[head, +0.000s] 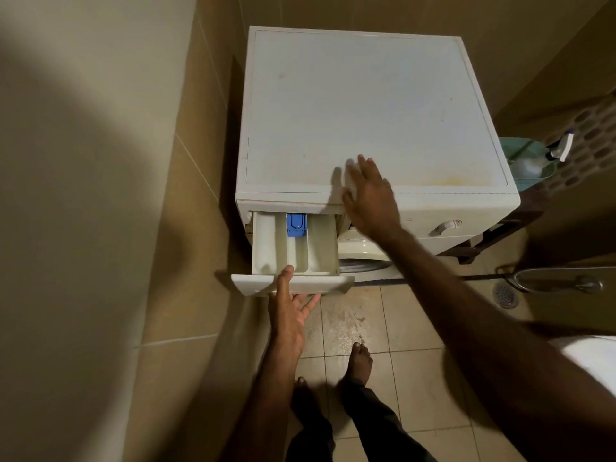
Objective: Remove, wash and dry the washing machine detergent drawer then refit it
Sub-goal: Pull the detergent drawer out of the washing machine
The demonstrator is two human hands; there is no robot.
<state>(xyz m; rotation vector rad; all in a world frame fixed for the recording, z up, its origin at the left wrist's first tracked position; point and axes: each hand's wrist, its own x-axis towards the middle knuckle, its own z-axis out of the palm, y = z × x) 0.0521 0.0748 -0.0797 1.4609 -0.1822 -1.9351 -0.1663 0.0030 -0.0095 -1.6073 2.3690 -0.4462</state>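
Observation:
A white front-loading washing machine stands in a tiled corner. Its white detergent drawer is pulled far out at the upper left of the front, showing three compartments and a blue insert. My left hand grips the drawer's front panel, thumb on the top edge and fingers under it. My right hand lies flat with straight fingers on the front edge of the machine's top, just right of the drawer slot.
A tiled wall runs close along the machine's left side. Right of the machine sit a teal tub with a spray bottle, a floor drain and a hose. My bare feet stand on the tiled floor.

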